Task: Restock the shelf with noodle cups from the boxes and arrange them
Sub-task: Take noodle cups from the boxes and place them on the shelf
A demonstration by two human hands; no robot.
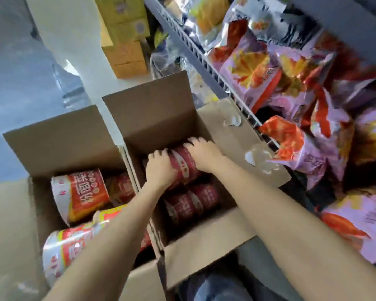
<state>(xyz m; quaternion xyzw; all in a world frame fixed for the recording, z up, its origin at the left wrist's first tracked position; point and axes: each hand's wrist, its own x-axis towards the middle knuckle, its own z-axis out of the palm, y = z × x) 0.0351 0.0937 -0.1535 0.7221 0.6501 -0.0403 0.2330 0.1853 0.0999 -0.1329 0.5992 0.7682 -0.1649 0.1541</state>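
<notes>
A person reaches with both hands into the right-hand cardboard box (204, 242) on the floor beside a wire-fronted shelf (206, 61), taking hold of a dark red noodle cup (183, 164) lying on its side at the far end of the box. The left hand (160, 168) curls over the cup's left flank while the right hand (202, 156) lies over its right, fingers bent down across the far edge, so the cup is clasped between the two palms. Both forearms stretch forward and down from the lower edge of the view, wrists roughly level, the hands close together with the cup's red band showing between them. More dark red cups (191, 200) lie nearer in the same box, touching the held one. The left-hand box (59, 140) holds larger orange-and-white noodle cups (80, 194), also on their sides. To lift cleanly, the grip probably wants even pressure from both sides and a straight upward draw, so the thin wall is not crushed and the neighbouring cups are not dragged along. The shelf to the right is heaped with purple and orange snack bags (276, 77); where the cups are to stand cannot be told from this view.
</notes>
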